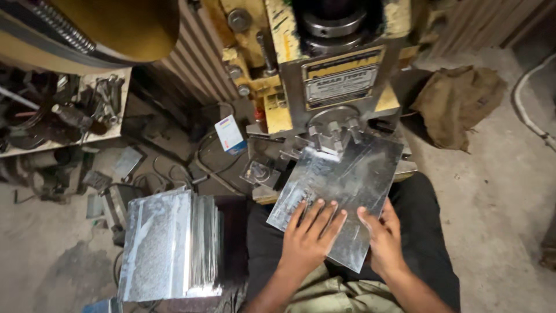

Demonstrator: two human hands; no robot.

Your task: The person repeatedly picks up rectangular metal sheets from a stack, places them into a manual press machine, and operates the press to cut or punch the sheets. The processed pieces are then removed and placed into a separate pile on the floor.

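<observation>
A shiny square metal sheet [341, 185] lies tilted under the head of a yellow and grey press machine [324, 64]. My left hand [310, 237] rests flat on the sheet's near edge with its fingers spread. On the sheet's near right corner my right hand [382, 235] grips the edge, thumb on top. The sheet's far edge sits beneath the round die [335, 128] of the press. My dark trousers show below the sheet.
A tall stack of similar metal sheets [171, 246] stands at my left. A cluttered shelf of tools [75, 110] is at the far left, a small blue and white box [230, 134] near the machine, a brown sack [457, 101] on the concrete floor at right.
</observation>
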